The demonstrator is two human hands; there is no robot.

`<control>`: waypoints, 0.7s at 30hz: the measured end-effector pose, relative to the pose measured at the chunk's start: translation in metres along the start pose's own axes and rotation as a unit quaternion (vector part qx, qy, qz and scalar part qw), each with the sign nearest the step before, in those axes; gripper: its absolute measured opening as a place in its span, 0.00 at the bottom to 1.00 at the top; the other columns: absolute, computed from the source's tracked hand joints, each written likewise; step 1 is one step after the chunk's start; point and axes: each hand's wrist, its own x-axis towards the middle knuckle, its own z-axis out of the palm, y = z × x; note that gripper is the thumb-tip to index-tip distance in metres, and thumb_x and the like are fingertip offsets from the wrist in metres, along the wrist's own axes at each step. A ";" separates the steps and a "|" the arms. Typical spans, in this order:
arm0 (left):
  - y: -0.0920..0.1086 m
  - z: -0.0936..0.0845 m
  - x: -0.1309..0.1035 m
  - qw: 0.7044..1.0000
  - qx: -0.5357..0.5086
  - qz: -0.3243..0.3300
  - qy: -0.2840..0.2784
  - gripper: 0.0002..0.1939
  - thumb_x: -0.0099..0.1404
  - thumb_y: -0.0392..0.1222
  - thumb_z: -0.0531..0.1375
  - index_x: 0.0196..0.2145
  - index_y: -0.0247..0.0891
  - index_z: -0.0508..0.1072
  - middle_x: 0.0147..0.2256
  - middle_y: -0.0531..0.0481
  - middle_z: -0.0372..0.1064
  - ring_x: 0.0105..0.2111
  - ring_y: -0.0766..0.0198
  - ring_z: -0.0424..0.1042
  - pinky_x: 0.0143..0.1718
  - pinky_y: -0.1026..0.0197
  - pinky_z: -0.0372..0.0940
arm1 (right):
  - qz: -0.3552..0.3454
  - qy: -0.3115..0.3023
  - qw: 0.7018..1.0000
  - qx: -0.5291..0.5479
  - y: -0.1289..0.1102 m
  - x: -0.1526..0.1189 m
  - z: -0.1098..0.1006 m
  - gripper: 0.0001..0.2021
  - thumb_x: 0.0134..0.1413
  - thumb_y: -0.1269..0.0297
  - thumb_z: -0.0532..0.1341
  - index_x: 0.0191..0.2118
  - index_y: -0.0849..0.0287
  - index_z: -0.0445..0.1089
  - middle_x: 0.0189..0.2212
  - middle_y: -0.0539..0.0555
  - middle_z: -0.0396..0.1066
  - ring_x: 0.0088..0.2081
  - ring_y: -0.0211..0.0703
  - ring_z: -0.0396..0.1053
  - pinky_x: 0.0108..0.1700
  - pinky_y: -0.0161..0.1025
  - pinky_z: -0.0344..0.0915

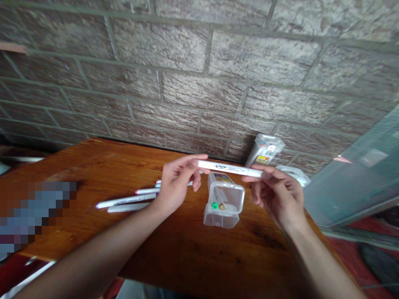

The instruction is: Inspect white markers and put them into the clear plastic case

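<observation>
Left hand (175,182), right hand (282,193) — pinched on marker (229,167), apparently.

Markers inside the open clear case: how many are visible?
2: a green-ended marker on the picture's left and a tan-ended marker beside it; more may be hidden behind.

Head-worn view, forward and down

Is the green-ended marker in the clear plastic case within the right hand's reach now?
Probably yes, once the right hand releases the slim white marker: the clear plastic case is open at its near end, green-ended marker showing.
</observation>
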 end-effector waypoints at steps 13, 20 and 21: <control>0.000 -0.001 0.000 1.000 0.020 -0.005 0.002 0.14 0.70 0.46 0.68 0.49 0.37 0.85 0.32 0.44 0.83 0.18 0.70 0.66 0.19 0.65 0.61 | -0.010 -0.003 1.000 -0.019 -0.001 -0.001 0.000 0.09 0.62 0.61 0.69 0.44 0.56 0.85 0.35 0.60 0.87 0.16 0.38 0.70 0.15 0.33 0.63; 0.000 -0.001 -0.002 1.000 0.006 -0.002 -0.019 0.14 0.72 0.45 0.65 0.50 0.37 0.85 0.33 0.43 0.83 0.19 0.70 0.66 0.20 0.64 0.62 | -0.001 0.018 1.000 -0.014 -0.002 -0.001 0.001 0.08 0.61 0.62 0.70 0.43 0.57 0.85 0.33 0.59 0.86 0.16 0.37 0.69 0.15 0.32 0.63; 0.000 0.000 -0.002 1.000 0.004 -0.003 -0.019 0.14 0.72 0.45 0.65 0.50 0.36 0.85 0.33 0.43 0.83 0.18 0.70 0.66 0.20 0.64 0.62 | 0.000 0.021 1.000 -0.014 -0.002 -0.001 0.001 0.08 0.61 0.62 0.70 0.42 0.57 0.85 0.32 0.58 0.86 0.16 0.37 0.68 0.15 0.32 0.63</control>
